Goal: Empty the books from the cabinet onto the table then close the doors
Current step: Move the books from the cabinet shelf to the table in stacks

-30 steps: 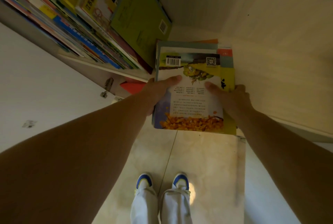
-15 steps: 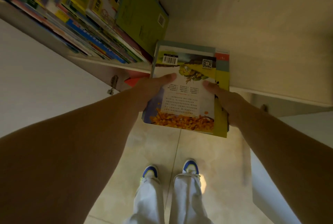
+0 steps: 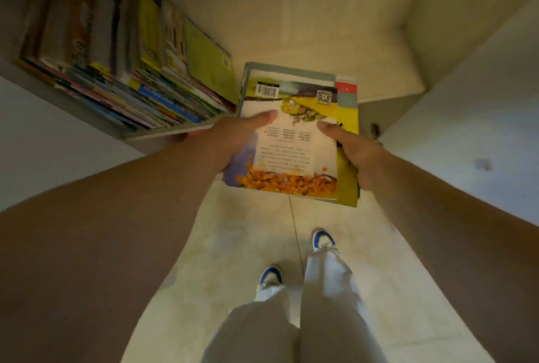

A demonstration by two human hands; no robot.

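Between both hands, a stack of books [image 3: 294,135] hangs over the floor [image 3: 364,260], just clear of the cabinet [image 3: 320,21]. Left hand [image 3: 230,140] grips its left edge, thumb on the cover; right hand [image 3: 354,155] grips the right edge likewise. More books [image 3: 131,70] lean on the shelf at left.

Two hands [image 3: 233,140] [image 3: 354,155], one held stack of books [image 3: 294,140], one row of books [image 3: 131,76] too many to count, two shoes [image 3: 270,275] [image 3: 322,239].
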